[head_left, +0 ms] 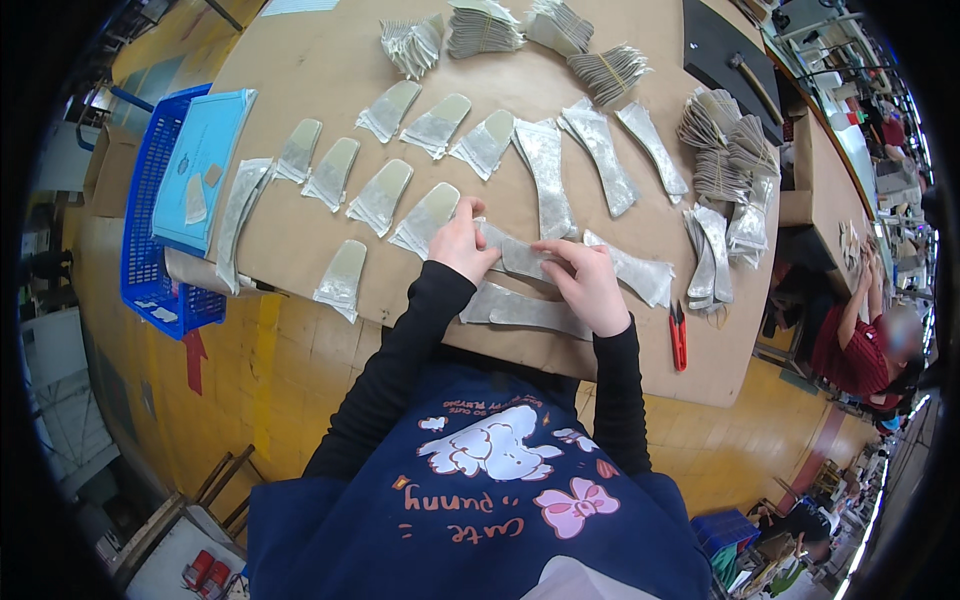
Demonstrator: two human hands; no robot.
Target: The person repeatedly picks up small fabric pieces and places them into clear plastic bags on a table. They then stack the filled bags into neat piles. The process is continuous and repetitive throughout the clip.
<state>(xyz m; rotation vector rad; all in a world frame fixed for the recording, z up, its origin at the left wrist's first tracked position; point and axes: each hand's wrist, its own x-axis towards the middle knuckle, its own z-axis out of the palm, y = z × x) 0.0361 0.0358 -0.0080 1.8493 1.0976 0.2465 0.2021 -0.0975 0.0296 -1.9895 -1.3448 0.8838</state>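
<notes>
At the near edge of the table, a silvery-grey curved fabric-like piece (522, 258) lies between my two hands. My left hand (463, 245) has its fingers closed at the left end of this piece. My right hand (588, 287) pinches its right part between thumb and fingers. Just in front of my body lies another curved grey piece (525, 310). A rounded, greenish-grey piece with a pale frayed end (428, 215) rests beside my left hand. Beyond my right hand is a flared grey piece (637, 272), partly covered by that hand.
Several rounded pieces (382, 192) lie in rows to the left, longer flared ones (545, 180) ahead. Banded bundles (483, 28) stand at the back and right. Red-handled snips (678, 338) lie near right, a hammer (755, 88) far right. A blue crate (140, 265) stands left; a co-worker (865, 350) sits right.
</notes>
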